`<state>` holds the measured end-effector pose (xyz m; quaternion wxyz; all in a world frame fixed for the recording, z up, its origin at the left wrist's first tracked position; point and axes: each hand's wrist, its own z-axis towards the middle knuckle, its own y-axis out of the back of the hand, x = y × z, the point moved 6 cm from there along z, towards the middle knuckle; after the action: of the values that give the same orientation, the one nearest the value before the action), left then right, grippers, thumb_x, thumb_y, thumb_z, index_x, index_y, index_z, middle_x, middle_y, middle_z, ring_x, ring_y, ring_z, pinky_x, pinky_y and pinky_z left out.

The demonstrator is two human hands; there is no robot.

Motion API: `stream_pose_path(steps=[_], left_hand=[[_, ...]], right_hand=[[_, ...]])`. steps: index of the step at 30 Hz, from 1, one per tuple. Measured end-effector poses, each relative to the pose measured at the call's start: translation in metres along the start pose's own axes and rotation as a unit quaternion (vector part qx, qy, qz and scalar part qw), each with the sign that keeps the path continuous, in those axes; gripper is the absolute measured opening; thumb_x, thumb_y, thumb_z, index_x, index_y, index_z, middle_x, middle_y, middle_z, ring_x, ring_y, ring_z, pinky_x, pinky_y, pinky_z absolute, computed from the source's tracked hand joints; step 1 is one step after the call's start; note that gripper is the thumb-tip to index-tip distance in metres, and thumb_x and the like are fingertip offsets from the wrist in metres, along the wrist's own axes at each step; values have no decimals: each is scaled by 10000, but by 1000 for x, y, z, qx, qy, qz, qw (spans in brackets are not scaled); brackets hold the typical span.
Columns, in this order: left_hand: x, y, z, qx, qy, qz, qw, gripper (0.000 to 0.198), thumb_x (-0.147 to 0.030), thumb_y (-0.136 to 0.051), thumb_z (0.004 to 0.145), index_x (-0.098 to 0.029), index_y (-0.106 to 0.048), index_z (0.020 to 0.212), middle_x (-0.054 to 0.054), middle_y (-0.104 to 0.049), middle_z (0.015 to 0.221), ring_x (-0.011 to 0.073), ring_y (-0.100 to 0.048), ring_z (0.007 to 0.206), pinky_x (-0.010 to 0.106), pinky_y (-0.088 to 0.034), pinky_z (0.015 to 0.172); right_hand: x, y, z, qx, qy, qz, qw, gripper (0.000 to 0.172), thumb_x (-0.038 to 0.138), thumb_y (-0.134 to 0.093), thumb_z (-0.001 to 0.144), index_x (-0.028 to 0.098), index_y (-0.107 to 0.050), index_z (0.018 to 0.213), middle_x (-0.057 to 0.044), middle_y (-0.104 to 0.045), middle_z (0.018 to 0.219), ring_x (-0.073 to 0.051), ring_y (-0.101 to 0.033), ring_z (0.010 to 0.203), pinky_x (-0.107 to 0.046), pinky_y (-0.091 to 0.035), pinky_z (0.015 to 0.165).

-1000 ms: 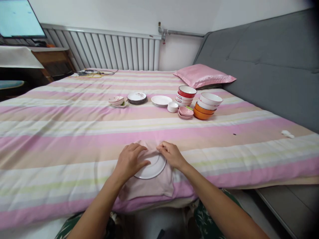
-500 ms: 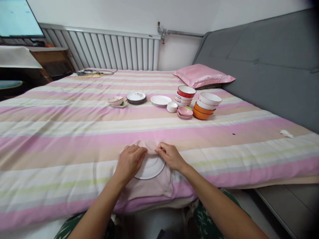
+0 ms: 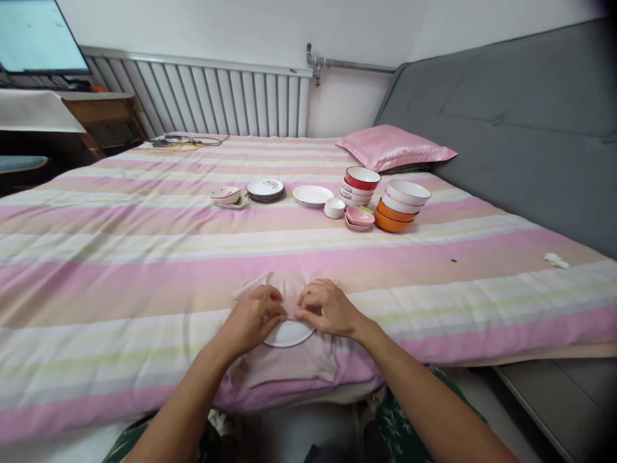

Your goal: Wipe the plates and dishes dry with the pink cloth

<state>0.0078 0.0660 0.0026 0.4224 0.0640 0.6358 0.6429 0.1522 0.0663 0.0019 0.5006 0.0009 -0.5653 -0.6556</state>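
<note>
A white plate (image 3: 290, 335) lies on a light pink cloth (image 3: 289, 366) near the bed's front edge. The far part of the cloth is folded over the plate, so only the plate's near part shows. My left hand (image 3: 255, 317) pinches the folded cloth edge at the plate's left. Close beside it, my right hand (image 3: 326, 308) pinches the same edge from the right. The fingertips of both hands nearly meet over the plate.
Farther back on the striped bed (image 3: 168, 251) stand dark-edged plates (image 3: 265, 188), white plates (image 3: 313, 195), small white dishes (image 3: 334, 207), pink bowls (image 3: 360, 217), red-rimmed bowls (image 3: 361, 179) and orange bowls (image 3: 393, 220). A pink pillow (image 3: 395, 146) lies behind them.
Both hands have moved toward me, drawing the far cloth edge farther over the plate. Less of the plate shows now.
</note>
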Motion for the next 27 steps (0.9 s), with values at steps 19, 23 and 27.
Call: stream_pose_path(steps=[19, 23, 27], left_hand=[[-6, 6, -4, 71, 10, -62, 996, 205, -262, -543, 832, -246, -740, 887, 52, -678, 877, 179, -601, 817, 298, -446, 739], [-2, 17, -6, 57, 40, -94, 993, 180, -291, -565, 801, -237, -737, 801, 36, -716, 814, 181, -632, 765, 294, -472, 720], [13, 28, -8, -13, 93, -78, 993, 171, -308, -570, 772, -207, -708, 764, 40, -720, 772, 187, -647, 723, 292, -495, 677]], right_hand=[[-8, -35, 15, 61, -28, -61, 996, 545, 406, -295, 958, 84, -361, 1392, -159, -334, 1463, -229, -257, 1379, -433, -226, 1133], [-4, -41, 16, 103, -24, -104, 989, 588, 469, -283, 951, 120, -309, 1423, -133, -262, 1499, -229, -199, 1398, -447, -152, 1146], [8, -42, 8, 117, -6, -109, 987, 588, 507, -280, 943, 180, -296, 1431, -99, -276, 1500, -219, -188, 1401, -460, -103, 1146]])
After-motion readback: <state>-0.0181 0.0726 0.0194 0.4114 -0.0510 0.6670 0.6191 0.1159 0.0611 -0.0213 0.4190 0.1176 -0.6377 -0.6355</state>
